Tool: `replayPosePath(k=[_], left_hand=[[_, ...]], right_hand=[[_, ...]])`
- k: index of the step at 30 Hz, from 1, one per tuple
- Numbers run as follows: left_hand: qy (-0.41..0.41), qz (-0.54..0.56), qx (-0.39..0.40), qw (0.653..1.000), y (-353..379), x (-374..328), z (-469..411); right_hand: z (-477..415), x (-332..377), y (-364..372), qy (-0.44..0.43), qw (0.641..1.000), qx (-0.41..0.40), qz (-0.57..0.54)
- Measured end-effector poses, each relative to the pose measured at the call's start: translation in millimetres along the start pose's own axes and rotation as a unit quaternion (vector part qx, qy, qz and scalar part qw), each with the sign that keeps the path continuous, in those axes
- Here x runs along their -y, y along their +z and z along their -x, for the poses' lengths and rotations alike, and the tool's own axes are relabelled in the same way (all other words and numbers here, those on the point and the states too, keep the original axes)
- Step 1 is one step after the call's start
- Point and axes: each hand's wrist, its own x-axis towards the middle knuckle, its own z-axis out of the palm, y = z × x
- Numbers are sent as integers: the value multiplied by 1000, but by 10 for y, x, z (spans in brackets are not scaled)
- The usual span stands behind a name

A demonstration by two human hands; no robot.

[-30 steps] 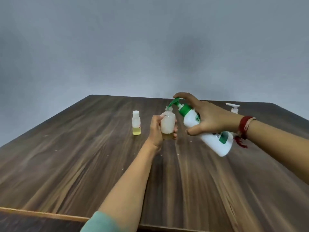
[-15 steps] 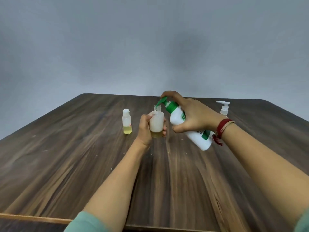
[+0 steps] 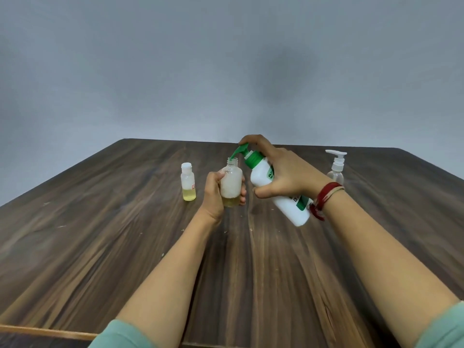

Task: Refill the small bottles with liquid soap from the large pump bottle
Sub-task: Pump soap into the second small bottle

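- Small frosted plastic bottle (image 3: pixel 231 182), gripped in left hand (image 3: pixel 213 194): hold it upright.
- Right hand (image 3: pixel 286 174) grips tilted white, green-pump bottle (image 3: pixel 291 209) at 3 o'clock; centre its spout (image 3: pixel 238 151) over the mouth, press slowly.

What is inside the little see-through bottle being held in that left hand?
The small translucent plastic bottle shows a shallow yellowish liquid layer at its bottom and whitish cloudiness above. The left hand covers part of its side, hiding that portion.

Dark streaked matt wooden table (image 3: pixel 100 234), opaque white smooth plastic pump bottle (image 3: pixel 283 197) with glossy green plastic pump head (image 3: pixel 242 149), frosted translucent plastic open bottle (image 3: pixel 231 180), small clear plastic capped bottle (image 3: pixel 188 182), clear plastic spray bottle (image 3: pixel 336 167)
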Motion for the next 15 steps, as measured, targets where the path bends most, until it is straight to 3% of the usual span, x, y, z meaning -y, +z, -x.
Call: replayPosePath(k=[8,15], left_hand=[[-7,9,-1,1000,8,8,-16],[-5,-1,-2,1000,-3,26,-6]], right_hand=[[3,-123,32,-7,997,-16,-76],[98,-166,105,6,996,-66,-67]])
